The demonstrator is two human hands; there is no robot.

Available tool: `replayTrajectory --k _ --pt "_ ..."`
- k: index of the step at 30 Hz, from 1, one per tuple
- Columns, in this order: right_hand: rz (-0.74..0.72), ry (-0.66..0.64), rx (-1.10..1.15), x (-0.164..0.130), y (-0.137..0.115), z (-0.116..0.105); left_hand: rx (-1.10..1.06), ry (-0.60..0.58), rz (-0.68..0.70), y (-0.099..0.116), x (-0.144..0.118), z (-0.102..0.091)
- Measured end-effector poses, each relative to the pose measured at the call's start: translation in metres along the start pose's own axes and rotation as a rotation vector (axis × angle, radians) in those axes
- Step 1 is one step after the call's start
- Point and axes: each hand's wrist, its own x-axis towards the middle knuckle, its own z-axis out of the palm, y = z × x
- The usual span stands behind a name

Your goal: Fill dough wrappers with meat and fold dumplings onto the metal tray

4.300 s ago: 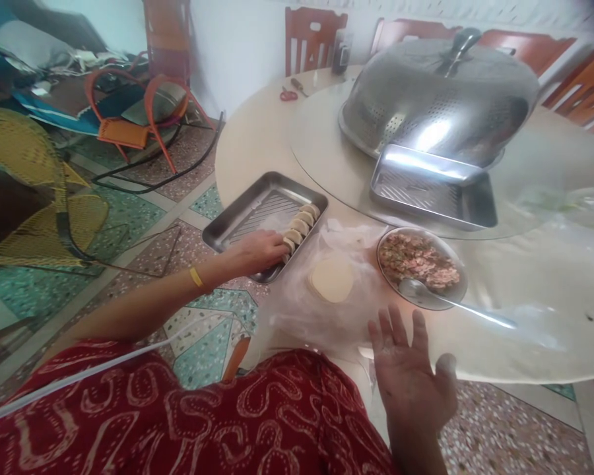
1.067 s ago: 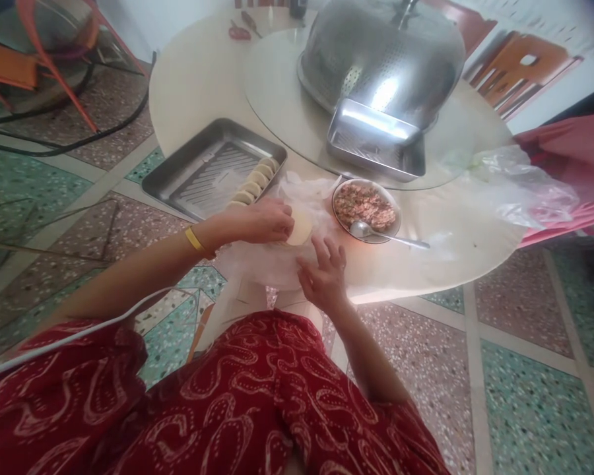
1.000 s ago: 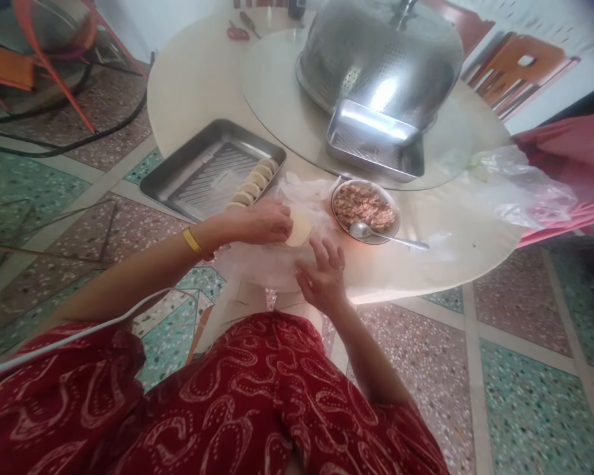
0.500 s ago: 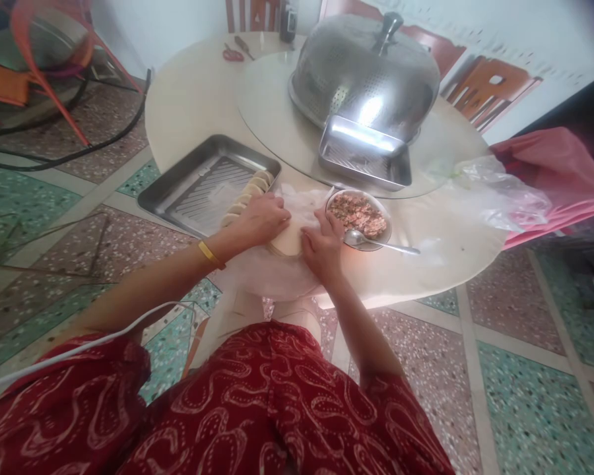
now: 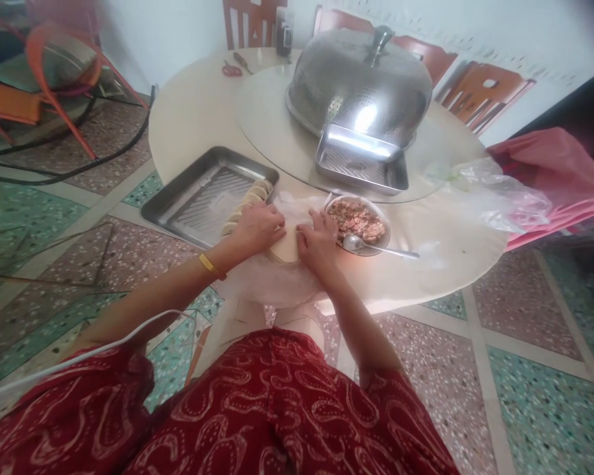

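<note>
A stack of round pale dumpling wrappers (image 5: 286,245) lies on a clear plastic bag (image 5: 272,280) at the table's near edge. My left hand (image 5: 258,226) rests on the stack's left side and my right hand (image 5: 317,241) on its right side, fingers on the top wrapper. Whether either hand has lifted a wrapper is hidden by the fingers. Left of my hands a steel tray (image 5: 198,191) holds a row of folded dumplings (image 5: 250,198). Right of my hands stands a bowl of minced filling (image 5: 356,220) with a metal spoon (image 5: 376,248) in it.
A second steel tray (image 5: 361,168) and a large domed steel cover (image 5: 359,82) sit on the round turntable (image 5: 262,112). Loose plastic bags (image 5: 495,194) and a pink cloth (image 5: 559,181) lie at the right. Red scissors (image 5: 231,68) are at the far edge; wooden chairs (image 5: 480,92) ring the table.
My left hand left the dumpling tray and went to the wrapper stack. My right hand rose from the table's near edge and now touches the stack's right side. The camera tilted up slightly.
</note>
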Motion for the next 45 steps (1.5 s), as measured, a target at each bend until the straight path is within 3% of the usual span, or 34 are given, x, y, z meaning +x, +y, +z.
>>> replayTrajectory --k 6,14,30,45 --pt "-0.040 0.054 0.018 0.000 0.003 0.000 -0.029 0.003 -0.006 -0.001 -0.002 0.003" --pt "-0.057 -0.014 0.032 0.005 0.001 -0.001 -0.068 0.053 0.001 -0.004 -0.003 0.014" --pt "-0.100 -0.184 0.076 0.024 0.003 -0.005 -0.077 -0.011 -0.027 -0.003 -0.004 0.012" --pt "-0.124 -0.121 0.132 0.022 0.010 0.004 -0.147 0.045 -0.044 0.000 0.002 0.018"
